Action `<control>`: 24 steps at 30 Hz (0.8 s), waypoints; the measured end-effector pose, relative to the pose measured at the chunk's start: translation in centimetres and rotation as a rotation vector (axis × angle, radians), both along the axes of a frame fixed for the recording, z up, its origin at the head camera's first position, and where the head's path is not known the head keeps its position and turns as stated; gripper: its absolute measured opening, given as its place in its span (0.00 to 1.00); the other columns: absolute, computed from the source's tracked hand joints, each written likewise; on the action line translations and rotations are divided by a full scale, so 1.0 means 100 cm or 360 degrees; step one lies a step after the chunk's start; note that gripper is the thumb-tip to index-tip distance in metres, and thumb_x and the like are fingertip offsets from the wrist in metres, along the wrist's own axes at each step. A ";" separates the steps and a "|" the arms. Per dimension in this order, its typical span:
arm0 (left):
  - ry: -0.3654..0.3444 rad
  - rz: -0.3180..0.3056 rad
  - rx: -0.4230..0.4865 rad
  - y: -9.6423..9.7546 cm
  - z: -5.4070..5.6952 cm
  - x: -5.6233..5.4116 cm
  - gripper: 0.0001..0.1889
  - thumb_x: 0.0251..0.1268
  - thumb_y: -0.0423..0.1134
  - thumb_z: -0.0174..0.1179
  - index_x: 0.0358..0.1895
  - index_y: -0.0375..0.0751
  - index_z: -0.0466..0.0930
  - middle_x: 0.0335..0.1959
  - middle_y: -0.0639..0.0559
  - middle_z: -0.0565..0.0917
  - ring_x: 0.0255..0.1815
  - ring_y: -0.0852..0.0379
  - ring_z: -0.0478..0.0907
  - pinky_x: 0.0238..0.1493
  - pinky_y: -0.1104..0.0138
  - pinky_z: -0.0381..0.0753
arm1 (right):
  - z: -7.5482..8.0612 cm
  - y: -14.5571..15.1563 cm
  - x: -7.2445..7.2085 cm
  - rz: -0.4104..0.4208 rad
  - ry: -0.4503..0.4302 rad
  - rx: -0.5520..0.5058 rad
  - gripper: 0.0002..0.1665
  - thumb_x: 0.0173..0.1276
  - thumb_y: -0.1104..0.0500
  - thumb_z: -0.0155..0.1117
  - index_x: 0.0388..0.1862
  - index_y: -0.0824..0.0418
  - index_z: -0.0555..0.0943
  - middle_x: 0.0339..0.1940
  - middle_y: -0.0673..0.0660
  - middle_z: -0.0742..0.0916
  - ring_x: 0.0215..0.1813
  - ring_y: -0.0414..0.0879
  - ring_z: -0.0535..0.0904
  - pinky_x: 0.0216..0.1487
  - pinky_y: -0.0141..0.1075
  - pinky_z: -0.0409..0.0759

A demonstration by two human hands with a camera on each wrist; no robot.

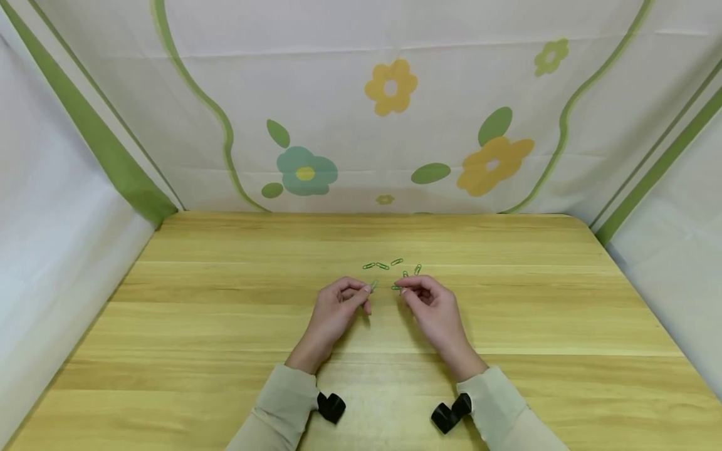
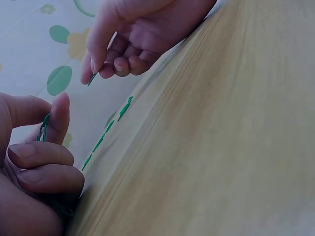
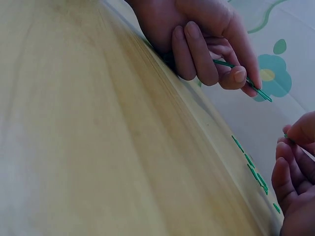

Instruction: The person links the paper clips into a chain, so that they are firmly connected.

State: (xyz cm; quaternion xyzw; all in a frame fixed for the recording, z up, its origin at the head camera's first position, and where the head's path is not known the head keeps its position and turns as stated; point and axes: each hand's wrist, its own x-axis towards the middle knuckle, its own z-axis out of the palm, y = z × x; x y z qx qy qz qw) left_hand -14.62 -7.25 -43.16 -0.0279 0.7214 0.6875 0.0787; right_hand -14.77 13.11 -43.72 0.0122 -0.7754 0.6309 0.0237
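My left hand (image 1: 337, 308) pinches a green paper clip (image 1: 373, 285) between thumb and index finger, its loop standing past the fingertips. In the right wrist view, more green wire (image 3: 224, 63) shows between that hand's fingers, partly hidden. Across a small gap, my right hand (image 1: 437, 308) pinches another green paper clip (image 2: 92, 78) by thumb and index finger; only its short end sticks out. Both hands are over the table, tips facing each other. Just beyond them lie several loose green paper clips, among them one at the left (image 1: 369, 266) and one at the right (image 1: 417, 269).
The wooden table (image 1: 197, 332) runs back to a white cloth (image 1: 338, 81) printed with flowers, and cloth walls also stand at both sides. Black wrist cameras (image 1: 331, 408) sit at the cuffs of both pale sleeves (image 1: 282, 401).
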 end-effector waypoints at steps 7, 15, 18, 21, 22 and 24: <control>0.0021 -0.0049 -0.0017 0.000 -0.002 0.000 0.09 0.79 0.44 0.66 0.48 0.41 0.87 0.28 0.51 0.89 0.40 0.53 0.84 0.53 0.65 0.74 | 0.001 0.000 0.000 0.0031 0.0006 -0.0018 0.09 0.75 0.67 0.69 0.51 0.62 0.90 0.52 0.62 0.91 0.46 0.44 0.85 0.48 0.29 0.85; 0.0015 -0.0069 0.0025 -0.001 -0.002 0.000 0.11 0.79 0.44 0.65 0.49 0.39 0.87 0.28 0.52 0.88 0.28 0.57 0.76 0.37 0.68 0.72 | 0.001 0.000 -0.001 0.0117 0.0014 -0.0172 0.10 0.74 0.68 0.71 0.52 0.68 0.89 0.53 0.66 0.90 0.45 0.42 0.87 0.48 0.30 0.88; -0.0012 -0.0069 0.0079 0.000 -0.001 0.000 0.11 0.79 0.44 0.65 0.50 0.38 0.86 0.28 0.52 0.87 0.19 0.60 0.68 0.22 0.70 0.67 | 0.000 0.000 -0.002 0.0124 -0.0017 -0.0209 0.11 0.76 0.65 0.71 0.54 0.67 0.89 0.53 0.64 0.91 0.44 0.42 0.88 0.47 0.30 0.89; -0.0021 -0.0086 0.0127 0.002 -0.001 -0.001 0.12 0.79 0.43 0.66 0.50 0.37 0.85 0.27 0.53 0.87 0.16 0.61 0.67 0.17 0.70 0.68 | 0.000 0.000 -0.002 0.0114 -0.0027 -0.0227 0.12 0.77 0.63 0.71 0.55 0.65 0.90 0.51 0.57 0.92 0.43 0.42 0.87 0.45 0.30 0.88; -0.0017 -0.0094 0.0136 0.002 0.000 -0.001 0.12 0.79 0.43 0.66 0.50 0.36 0.85 0.27 0.53 0.87 0.16 0.61 0.68 0.17 0.70 0.68 | 0.001 0.000 -0.002 0.0110 -0.0020 -0.0231 0.12 0.77 0.63 0.71 0.55 0.64 0.90 0.50 0.55 0.91 0.43 0.42 0.86 0.44 0.30 0.87; -0.0005 -0.0115 0.0146 0.004 0.000 -0.001 0.12 0.79 0.43 0.65 0.50 0.35 0.85 0.28 0.52 0.87 0.17 0.60 0.70 0.17 0.70 0.69 | 0.001 0.000 -0.001 0.0105 -0.0002 -0.0248 0.12 0.76 0.62 0.71 0.55 0.64 0.90 0.49 0.51 0.90 0.42 0.42 0.84 0.44 0.30 0.85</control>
